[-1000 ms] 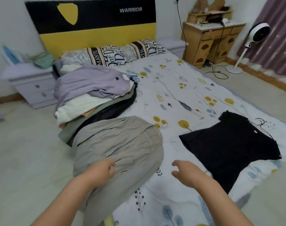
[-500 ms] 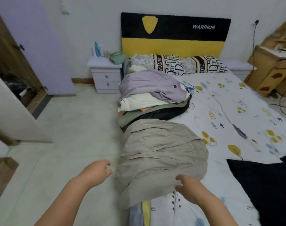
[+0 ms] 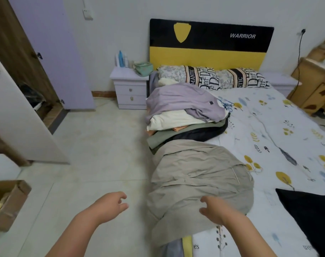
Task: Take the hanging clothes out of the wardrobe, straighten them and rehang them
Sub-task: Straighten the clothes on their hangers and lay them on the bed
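At the near edge of the bed with the white leaf-printed sheet (image 3: pixel 269 138) we see our two hands. The left hand (image 3: pixel 109 206) hangs above the floor, its grip loosely curled and holding nothing. The right hand (image 3: pixel 216 210) is over the crumpled beige cotton garment (image 3: pixel 198 182), grip spread; whether it touches the cloth we cannot tell. Further away lies the pile of folded clothes with a lilac shirt on top (image 3: pixel 183 112), beside the white bedside cabinet (image 3: pixel 131 89).

nightstand (image 3: pixel 131 89) left of bed (image 3: pixel 269 138) | pillows (image 3: pixel 213 77) at headboard (image 3: pixel 209 43) | cardboard box (image 3: pixel 8 203) on floor
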Motion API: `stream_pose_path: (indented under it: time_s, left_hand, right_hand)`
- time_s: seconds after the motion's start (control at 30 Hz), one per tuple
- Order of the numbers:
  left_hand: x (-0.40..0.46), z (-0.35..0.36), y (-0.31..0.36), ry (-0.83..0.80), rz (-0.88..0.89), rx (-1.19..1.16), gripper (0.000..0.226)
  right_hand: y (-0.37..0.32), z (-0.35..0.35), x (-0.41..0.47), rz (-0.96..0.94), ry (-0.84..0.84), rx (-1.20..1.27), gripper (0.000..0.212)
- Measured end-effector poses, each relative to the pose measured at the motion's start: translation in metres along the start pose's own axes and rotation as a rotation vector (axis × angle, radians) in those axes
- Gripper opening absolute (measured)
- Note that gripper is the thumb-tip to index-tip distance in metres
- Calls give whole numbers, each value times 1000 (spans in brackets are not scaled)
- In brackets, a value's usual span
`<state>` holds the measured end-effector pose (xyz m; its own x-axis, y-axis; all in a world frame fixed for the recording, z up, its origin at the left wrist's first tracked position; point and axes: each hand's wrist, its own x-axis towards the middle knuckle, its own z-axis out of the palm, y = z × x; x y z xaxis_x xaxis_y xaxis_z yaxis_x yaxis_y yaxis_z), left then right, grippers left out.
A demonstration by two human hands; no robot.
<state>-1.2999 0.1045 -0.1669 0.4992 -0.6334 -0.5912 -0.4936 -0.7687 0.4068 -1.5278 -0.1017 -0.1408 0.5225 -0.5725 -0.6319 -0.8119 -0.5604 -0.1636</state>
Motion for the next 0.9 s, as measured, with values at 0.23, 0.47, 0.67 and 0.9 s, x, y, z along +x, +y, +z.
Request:
stream_pose_path:
  time_s: [0.23, 0.47, 0.67, 0.9]
  left_hand:
    - [44, -93, -80, -30, 34, 71, 42]
    - [89, -174, -133, -8, 58, 166, 43]
    - [146, -212, -124, -65, 108, 224, 44]
    - [242, -258, -44, -72, 218, 283, 44]
  right_hand:
    - [-138, -23, 38, -30, 29, 17, 44]
    - [-236, -41, 71, -92, -9, 72, 43]
    - [-224, -72, 107, -22, -26, 82, 46]
    - [-182, -140, 190, 72, 23, 150, 47]
